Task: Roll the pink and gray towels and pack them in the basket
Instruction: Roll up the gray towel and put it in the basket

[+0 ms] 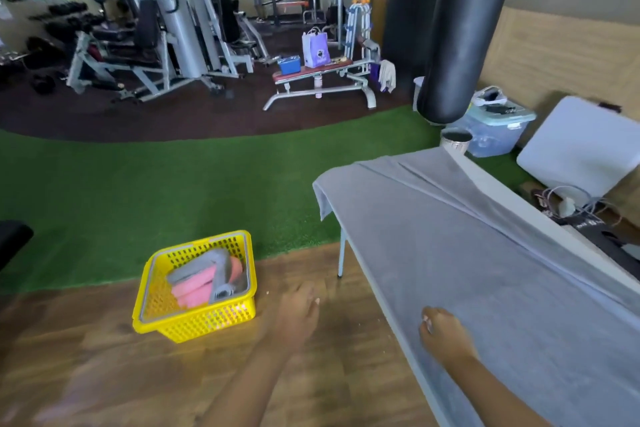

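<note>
Gray towel [485,253] lies spread flat over the desk [491,170], covering nearly the whole top, with its far left corner drooping over the edge. It looks soft, limp and light: it should fold and roll readily but will not hold a shape unaided, so a roll would need steady, even pressure to stay tight. The likeliest place to take hold, as I judge it, is the near edge or a corner, pinched between fingers and thumb, since the flat middle offers nothing to grip.

The right hand [445,334] rests on the towel close to the desk's near left edge, fingers curled downward against the cloth; whether it actually pinches the fabric I cannot tell. The left hand [298,312] hangs in the air over the wooden floor [86,357], blurred, fingers relaxed and holding nothing, between the desk and the yellow basket [194,322].

The basket stands on the floor, left of the desk and near the left hand. It already holds rolled pink towels [194,288] and gray towels [218,262], pressed together toward its right side, with bare room on the left.
</note>
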A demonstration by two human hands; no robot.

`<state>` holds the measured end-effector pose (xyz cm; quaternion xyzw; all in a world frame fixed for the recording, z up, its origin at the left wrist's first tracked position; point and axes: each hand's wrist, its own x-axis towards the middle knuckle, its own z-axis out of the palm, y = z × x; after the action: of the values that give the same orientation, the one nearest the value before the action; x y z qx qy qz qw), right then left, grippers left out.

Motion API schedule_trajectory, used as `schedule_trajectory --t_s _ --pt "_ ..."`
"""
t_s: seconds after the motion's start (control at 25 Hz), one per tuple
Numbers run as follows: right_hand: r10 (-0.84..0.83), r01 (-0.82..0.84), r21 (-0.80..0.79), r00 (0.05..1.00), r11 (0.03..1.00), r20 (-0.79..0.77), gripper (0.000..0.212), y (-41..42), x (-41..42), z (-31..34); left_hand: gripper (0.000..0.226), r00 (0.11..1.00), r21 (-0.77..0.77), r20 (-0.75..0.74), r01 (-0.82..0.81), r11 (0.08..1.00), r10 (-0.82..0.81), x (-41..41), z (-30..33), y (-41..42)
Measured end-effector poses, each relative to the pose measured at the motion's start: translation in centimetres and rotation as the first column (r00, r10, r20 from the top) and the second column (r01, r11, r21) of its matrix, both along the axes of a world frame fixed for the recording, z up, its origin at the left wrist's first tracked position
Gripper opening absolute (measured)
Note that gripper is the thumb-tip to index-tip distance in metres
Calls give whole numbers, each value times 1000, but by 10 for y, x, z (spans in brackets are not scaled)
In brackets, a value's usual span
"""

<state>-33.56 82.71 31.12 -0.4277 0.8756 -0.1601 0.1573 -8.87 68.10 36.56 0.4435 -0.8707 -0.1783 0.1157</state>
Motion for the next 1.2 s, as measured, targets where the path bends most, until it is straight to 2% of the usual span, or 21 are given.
schedule_trajectory --t_s 0.08,0.24,0.56,0.76,0.96,1.0,1.12,1.2 --pt "-100 101 -12 995 995 18 32 -37 -30 4 38 998 23 -18 53 998 -52 -38 8 -53" --pt "-273 274 -46 962 961 18 4 -83 -91 15 17 985 58 -112 139 989 -132 -119 20 -127" --pt "-564 565 67 825 822 -38 13 -119 -215 -3 19 923 124 -183 362 924 -337 -295 -11 -248" --pt "-733 738 112 674 665 -87 15 -149 -305 -1 14 849 116 -108 527 842 -516 -452 -26 -334" --pt "-840 832 203 538 516 -68 23 -157 -369 -7 11 734 112 -21 677 728 -679 -595 -41 -370" --pt "-842 832 224 534 507 -76 25 -155 -380 -10 13 713 123 -3 696 707 -701 -622 -48 -375" --pt "-784 775 305 608 553 -124 29 -151 -408 -8 25 649 131 38 750 648 -760 -688 -69 -386" --pt "-777 757 257 628 601 -31 28 -152 -423 -11 31 587 144 60 795 589 -807 -716 -77 -385"
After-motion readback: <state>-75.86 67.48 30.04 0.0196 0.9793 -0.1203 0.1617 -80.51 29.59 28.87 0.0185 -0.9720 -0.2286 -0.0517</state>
